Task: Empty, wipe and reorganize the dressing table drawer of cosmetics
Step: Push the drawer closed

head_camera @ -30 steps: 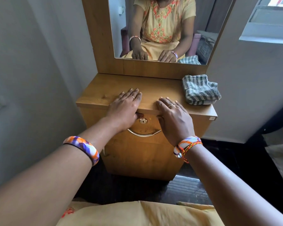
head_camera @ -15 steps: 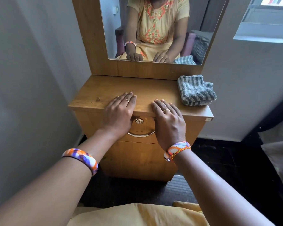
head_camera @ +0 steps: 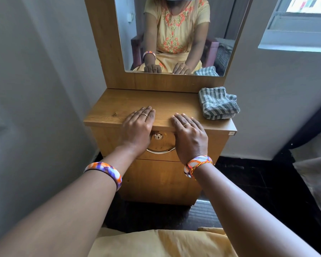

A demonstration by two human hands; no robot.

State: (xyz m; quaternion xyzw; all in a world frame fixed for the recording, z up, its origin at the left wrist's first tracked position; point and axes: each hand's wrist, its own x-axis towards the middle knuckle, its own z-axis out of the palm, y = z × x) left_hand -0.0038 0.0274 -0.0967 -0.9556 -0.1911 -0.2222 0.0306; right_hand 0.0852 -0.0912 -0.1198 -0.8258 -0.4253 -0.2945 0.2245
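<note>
Both hands are flat on the dressing table (head_camera: 119, 106) top, palms down. The left hand (head_camera: 137, 127) lies with fingers straight and together over the front edge, holding nothing; the right hand (head_camera: 190, 134) does the same just beside it. Between them, below the edge, the drawer (head_camera: 162, 143) sits closed, lock and curved handle showing. The thumbs may hook under the lip, hard to tell. A striped cloth (head_camera: 218, 103) lies folded at the top's right corner, below the mirror (head_camera: 174, 34).

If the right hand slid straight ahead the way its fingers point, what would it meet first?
Probably nothing nearby: the right hand lies flat on the wooden tabletop, with bare wood ahead up to the mirror's wooden frame. The folded grey striped cloth sits rightward.
</note>
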